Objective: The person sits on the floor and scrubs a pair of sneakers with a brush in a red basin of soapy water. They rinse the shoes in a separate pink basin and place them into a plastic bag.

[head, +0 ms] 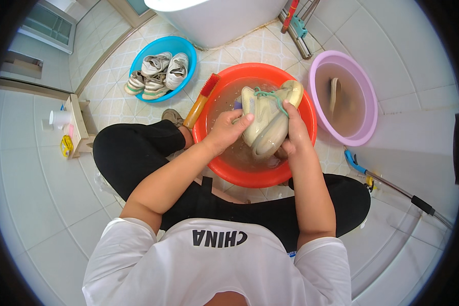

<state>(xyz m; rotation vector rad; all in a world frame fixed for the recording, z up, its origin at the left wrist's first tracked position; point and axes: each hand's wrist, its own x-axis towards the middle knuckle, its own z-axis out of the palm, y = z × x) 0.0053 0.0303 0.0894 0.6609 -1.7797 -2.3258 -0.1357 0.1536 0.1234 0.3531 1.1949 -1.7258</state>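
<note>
A wet cream-coloured sneaker (266, 118) with green laces is held over a red plastic basin (229, 174) of murky water. My left hand (230, 128) grips the side of the shoe, its thumb raised along the near edge. On the other side my right hand (293, 128) clasps the shoe, with the thumb by the laces and the fingers partly hidden beneath. A scrubbing brush (202, 101) with red bristles and a wooden handle leans on the basin's left rim. Something purple shows just behind the shoe; what it is cannot be told.
A blue basin (193, 61) with several sneakers (157, 72) stands upper left. To the right, a pink basin (371, 111) holds brown water and a partly sunken shoe (334, 93). A long-handled tool (390, 181) lies lower right, a mop (298, 28) stands behind, and a wooden stool (78, 126) is at left.
</note>
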